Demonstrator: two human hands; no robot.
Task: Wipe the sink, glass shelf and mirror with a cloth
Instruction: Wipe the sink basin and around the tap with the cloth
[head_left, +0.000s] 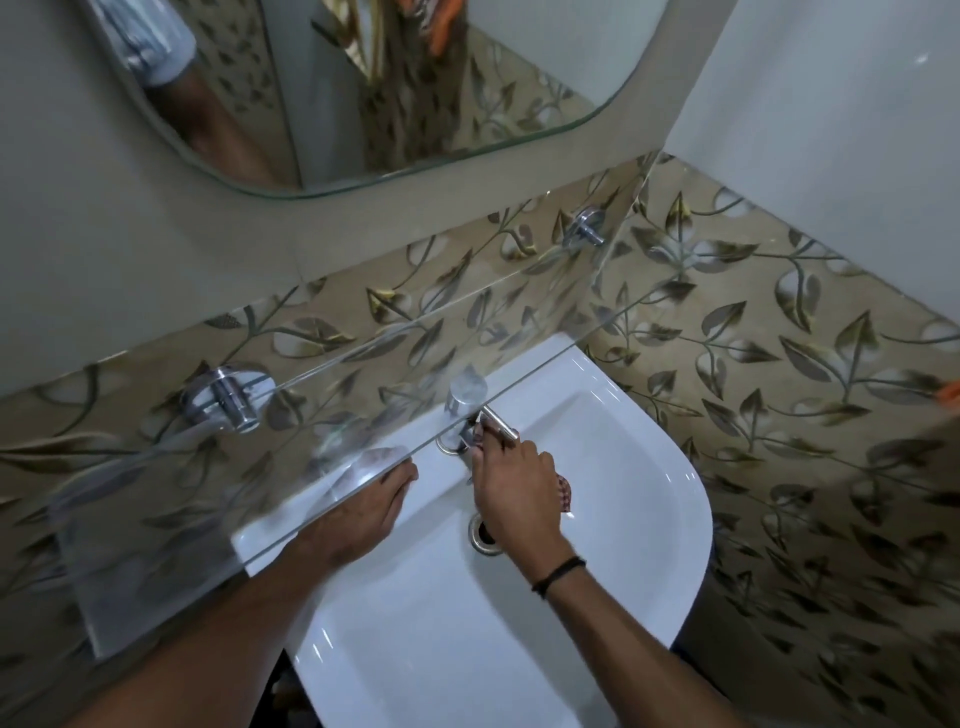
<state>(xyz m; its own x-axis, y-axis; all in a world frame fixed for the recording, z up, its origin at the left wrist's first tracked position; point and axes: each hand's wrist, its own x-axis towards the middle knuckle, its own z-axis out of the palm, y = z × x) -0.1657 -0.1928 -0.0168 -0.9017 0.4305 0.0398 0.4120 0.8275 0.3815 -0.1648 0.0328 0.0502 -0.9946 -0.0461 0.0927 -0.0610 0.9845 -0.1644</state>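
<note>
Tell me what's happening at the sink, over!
Left grip flat on sink rim, under glass shelf. Right grip holds cloth at tap. Shelf overhangs tap.

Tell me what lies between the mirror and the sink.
A glass shelf on two metal brackets, below the mirror, above the sink; head view.

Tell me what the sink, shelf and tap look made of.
Sink: glossy white, probably glazed ceramic, judging by sharp highlights. Shelf: clear glass; wall tiles show through. Tap: bright silver metal, likely chrome-plated, with mirror-like reflections.
</note>
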